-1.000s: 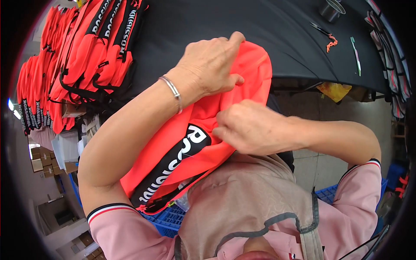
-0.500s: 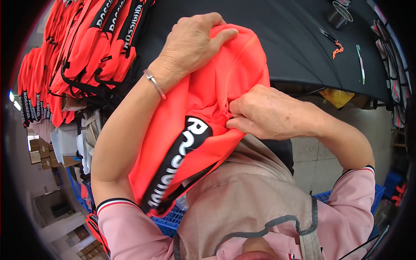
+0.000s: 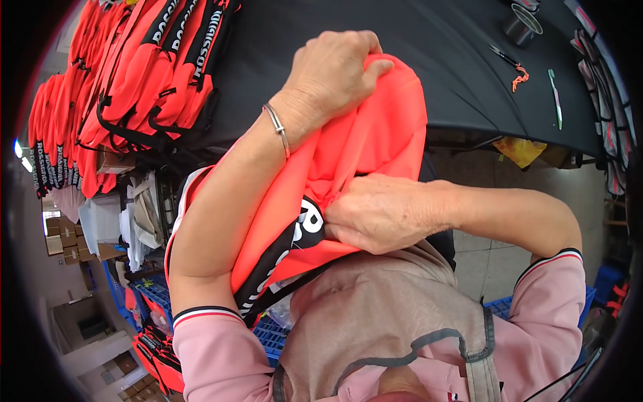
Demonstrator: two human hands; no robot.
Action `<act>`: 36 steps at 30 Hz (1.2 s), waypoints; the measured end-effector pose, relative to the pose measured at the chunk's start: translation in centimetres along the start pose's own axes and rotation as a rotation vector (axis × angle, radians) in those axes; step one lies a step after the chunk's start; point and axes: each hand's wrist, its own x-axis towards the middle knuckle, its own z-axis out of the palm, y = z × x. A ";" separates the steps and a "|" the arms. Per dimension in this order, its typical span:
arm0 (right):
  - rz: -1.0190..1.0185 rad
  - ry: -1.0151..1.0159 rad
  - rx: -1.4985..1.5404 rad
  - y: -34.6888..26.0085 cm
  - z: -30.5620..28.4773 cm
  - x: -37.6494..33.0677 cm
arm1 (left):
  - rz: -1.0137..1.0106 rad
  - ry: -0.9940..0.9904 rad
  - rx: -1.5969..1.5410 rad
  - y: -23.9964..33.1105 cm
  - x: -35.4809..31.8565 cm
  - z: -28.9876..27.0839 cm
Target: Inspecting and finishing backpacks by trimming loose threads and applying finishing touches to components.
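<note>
A bright orange-red fabric bag [image 3: 395, 120] with a black lettered band [image 3: 268, 271] hangs in front of my body at the table's near edge. My left hand [image 3: 338, 74] is closed on its upper end, thumb over the cloth. Lower down, my right hand [image 3: 382, 211] is closed on a gathered fold beside the band's upper end. The right fingertips are tucked into the folds, so what exactly they pinch there is hidden.
Similar orange-red bags [image 3: 147, 87] are piled at the left of the black-covered table [image 3: 442, 80]. At its right lie thread snippers [image 3: 506, 55] with an orange cord, a toothbrush [image 3: 555, 99] and a metal cup [image 3: 522, 25]. A blue crate [image 3: 271, 338] stands below.
My left hand has moved right with the bag's upper end. My right hand has slid left and down along the bag, closer to the band. The bag's lower part has swung behind my left arm.
</note>
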 end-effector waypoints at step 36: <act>-0.326 0.442 -0.690 -0.4 2.2 -5.4 | 0.014 -0.566 0.255 -0.6 -10.6 -10.5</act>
